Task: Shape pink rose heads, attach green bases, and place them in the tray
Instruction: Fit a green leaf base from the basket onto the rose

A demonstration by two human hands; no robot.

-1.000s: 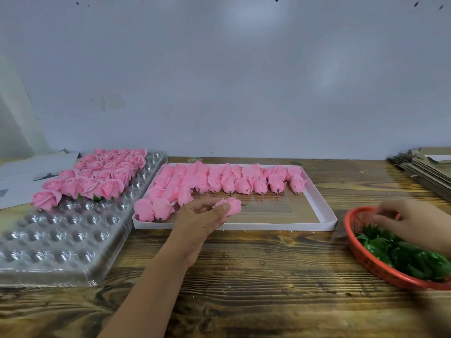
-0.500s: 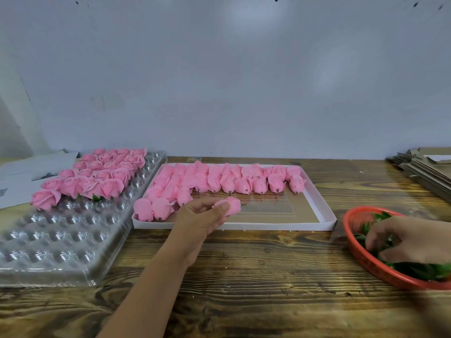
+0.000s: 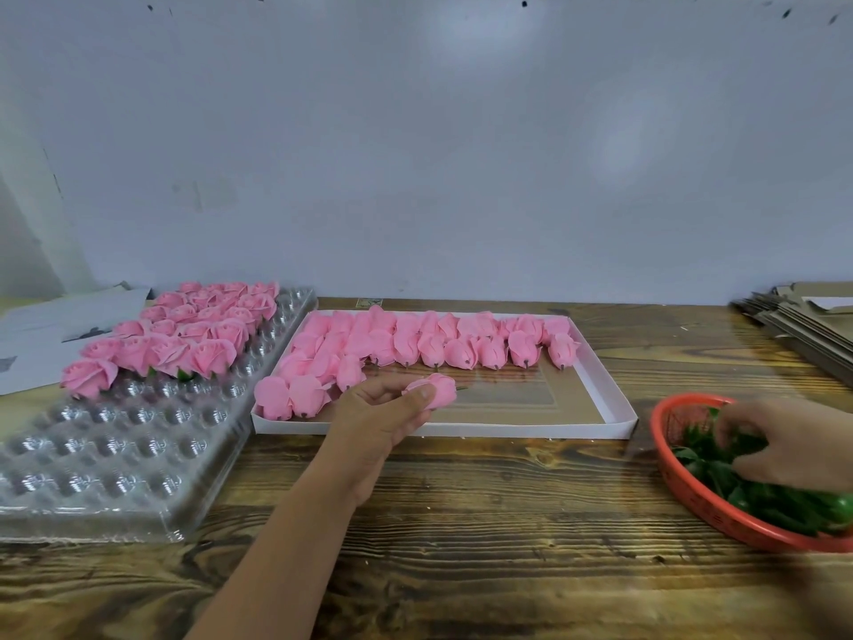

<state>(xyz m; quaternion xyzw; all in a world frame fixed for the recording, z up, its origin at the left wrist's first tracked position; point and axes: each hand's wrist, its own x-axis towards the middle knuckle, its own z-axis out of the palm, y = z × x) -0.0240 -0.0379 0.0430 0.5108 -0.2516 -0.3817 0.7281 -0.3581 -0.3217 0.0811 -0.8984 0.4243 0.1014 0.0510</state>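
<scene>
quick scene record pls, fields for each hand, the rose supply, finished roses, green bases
left hand: left hand pinches one pink rose head above the white box
right hand: right hand reaches into the red basket, fingers among the green bases; grip unclear
rose supply: unshaped rose buds lying in the white box
finished roses: opened roses fill the far part of the clear tray
surface: wooden table

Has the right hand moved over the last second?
Yes. The right hand dropped from above the far rim of the red basket down into the green bases, fingers now among them.
</scene>
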